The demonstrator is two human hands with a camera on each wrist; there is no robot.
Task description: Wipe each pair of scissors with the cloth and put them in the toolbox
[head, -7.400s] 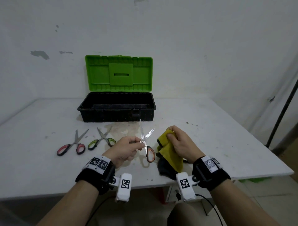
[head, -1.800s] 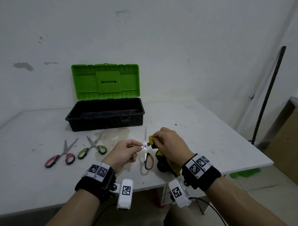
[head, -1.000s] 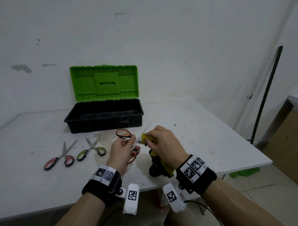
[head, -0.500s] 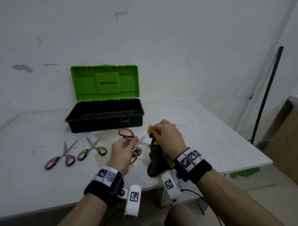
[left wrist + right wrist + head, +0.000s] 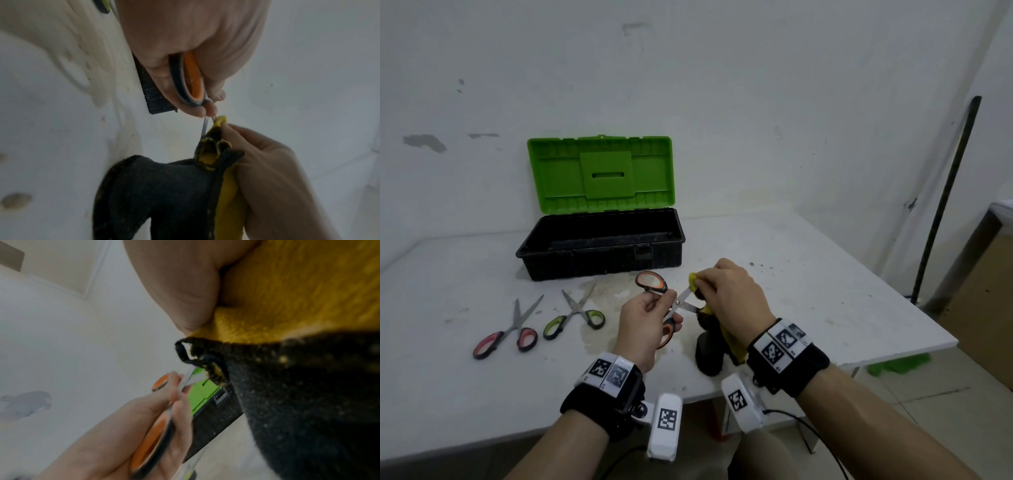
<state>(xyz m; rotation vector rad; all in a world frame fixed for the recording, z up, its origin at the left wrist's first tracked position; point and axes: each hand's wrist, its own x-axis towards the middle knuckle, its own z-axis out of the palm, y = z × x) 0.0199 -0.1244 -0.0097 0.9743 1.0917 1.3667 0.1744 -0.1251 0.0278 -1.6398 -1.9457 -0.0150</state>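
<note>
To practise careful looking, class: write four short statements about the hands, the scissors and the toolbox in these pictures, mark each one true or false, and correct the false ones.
1. The left hand holds the orange-handled scissors. True.
2. The toolbox is closed. False: its green lid stands open.
3. The right hand grips the cloth around a blade. True.
4. The red-handled scissors lie in the toolbox. False: they lie on the table beside the green-handled scissors.

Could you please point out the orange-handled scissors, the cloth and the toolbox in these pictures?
orange-handled scissors [image 5: 651, 281], head view, on the upper orange handle loop.
cloth [image 5: 164, 191], left wrist view, on its dark hanging part.
toolbox [image 5: 585, 263], head view, on the black front wall.
</note>
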